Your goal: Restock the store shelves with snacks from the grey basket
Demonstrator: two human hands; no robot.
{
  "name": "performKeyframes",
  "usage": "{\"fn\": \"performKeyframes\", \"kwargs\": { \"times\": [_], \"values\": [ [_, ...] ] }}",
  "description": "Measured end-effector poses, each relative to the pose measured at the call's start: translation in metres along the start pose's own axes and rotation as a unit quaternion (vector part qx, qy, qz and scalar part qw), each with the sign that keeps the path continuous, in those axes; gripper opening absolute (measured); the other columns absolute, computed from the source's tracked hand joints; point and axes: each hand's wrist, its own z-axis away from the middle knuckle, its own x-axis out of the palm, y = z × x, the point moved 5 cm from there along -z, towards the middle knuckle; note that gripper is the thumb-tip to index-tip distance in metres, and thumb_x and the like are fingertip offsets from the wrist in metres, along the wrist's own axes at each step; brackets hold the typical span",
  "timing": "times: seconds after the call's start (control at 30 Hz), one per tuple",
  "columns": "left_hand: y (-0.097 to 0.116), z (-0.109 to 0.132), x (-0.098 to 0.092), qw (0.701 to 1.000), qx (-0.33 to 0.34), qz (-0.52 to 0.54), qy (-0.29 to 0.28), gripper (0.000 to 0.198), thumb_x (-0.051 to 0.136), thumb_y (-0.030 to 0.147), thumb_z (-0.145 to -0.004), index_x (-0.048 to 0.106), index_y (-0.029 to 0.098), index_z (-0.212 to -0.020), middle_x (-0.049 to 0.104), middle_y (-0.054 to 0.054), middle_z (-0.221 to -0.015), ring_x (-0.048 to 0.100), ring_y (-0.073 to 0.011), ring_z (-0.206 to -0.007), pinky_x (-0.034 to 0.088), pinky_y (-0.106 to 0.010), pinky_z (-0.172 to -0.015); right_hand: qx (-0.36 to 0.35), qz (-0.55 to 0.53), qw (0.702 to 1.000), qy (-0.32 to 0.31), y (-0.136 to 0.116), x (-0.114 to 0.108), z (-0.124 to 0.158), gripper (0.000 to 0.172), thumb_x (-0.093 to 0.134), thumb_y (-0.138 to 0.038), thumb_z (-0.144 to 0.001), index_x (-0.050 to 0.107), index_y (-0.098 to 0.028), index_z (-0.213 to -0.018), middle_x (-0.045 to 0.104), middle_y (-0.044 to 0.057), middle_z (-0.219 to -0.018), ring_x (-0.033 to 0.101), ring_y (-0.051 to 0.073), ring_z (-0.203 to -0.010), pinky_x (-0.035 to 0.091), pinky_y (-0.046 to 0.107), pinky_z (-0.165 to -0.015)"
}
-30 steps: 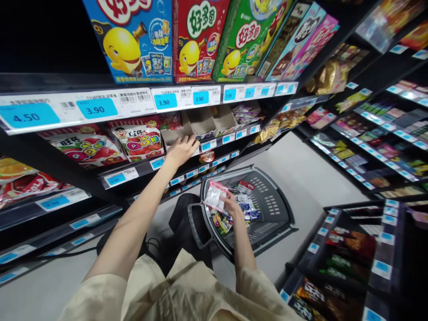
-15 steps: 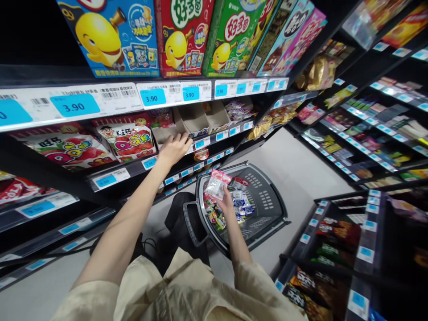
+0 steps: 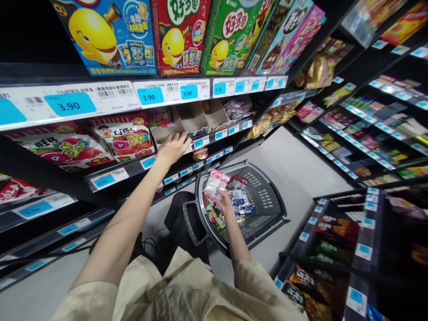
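Steadying, seemingly: pink-topped packet (image 3: 217, 180) is pinched by right hand (image 3: 224, 200) over shopping basket (image 3: 269, 214); left hand (image 3: 172, 149), fingers loosely spread, is rested at cardboard carton (image 3: 162, 133); release would need loosened fingers.

Beige shirt (image 3: 190, 285), black trousers (image 3: 179, 214)
Loose, creased cloth, with short, wide sleeves (image 3: 90, 301) at either side of the shirt; the trousers show beyond its front edge.

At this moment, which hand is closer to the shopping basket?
The right one. The right hand holds a packet over the shopping basket; the left hand is farther away, up at the shelf.
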Motion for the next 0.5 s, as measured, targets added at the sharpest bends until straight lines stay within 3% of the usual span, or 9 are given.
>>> {"fn": "performKeyframes", "kwargs": {
  "times": [0.17,0.27,0.37,0.5],
  "values": [
    [-0.001,0.0,0.001,1.0,-0.008,0.017,0.001,0.039,0.033,0.012,-0.103,0.069,0.013,-0.116,0.072,-0.024,-0.118,0.07,-0.0335,-0.099,0.046,-0.043,-0.076,-0.02,0.057,0.998,-0.022,0.001,0.01,-0.001,0.047,0.09,-0.027,-0.063,0.067,-0.024,-0.103,0.079,0.001,-0.107,0.076,0.022,-0.097,0.063,0.037,-0.09],
    [-0.001,0.0,0.001,1.0,-0.009,0.016,0.0,0.037,0.034,0.012,-0.103,0.07,0.013,-0.116,0.072,-0.023,-0.119,0.07,-0.033,-0.099,0.046,-0.043,-0.077,-0.06,0.103,0.993,0.023,-0.002,0.01,-0.006,0.057,0.092,-0.035,-0.064,0.064,-0.024,-0.112,0.078,0.002,-0.108,0.075,0.021,-0.092,0.062,0.037,-0.087],
    [-0.001,0.0,0.002,1.0,-0.008,0.015,0.002,0.036,0.035,0.012,-0.103,0.07,0.013,-0.115,0.072,-0.023,-0.119,0.07,-0.0327,-0.099,0.046,-0.042,-0.077,-0.139,0.181,0.97,0.078,-0.01,0.004,-0.009,0.059,0.09,-0.041,-0.065,0.061,-0.022,-0.112,0.077,0.004,-0.106,0.072,0.02,-0.09,0.059,0.039,-0.089],
    [-0.001,0.0,0.001,1.0,-0.007,0.016,0.005,0.036,0.036,0.011,-0.103,0.069,0.014,-0.117,0.072,-0.023,-0.119,0.07,-0.0325,-0.099,0.045,-0.042,-0.077,-0.212,0.281,0.934,0.06,-0.01,0.005,-0.008,0.06,0.08,-0.05,-0.074,0.059,-0.02,-0.121,0.073,0.009,-0.121,0.066,0.023,-0.112,0.05,0.044,-0.107]
  ]
}}
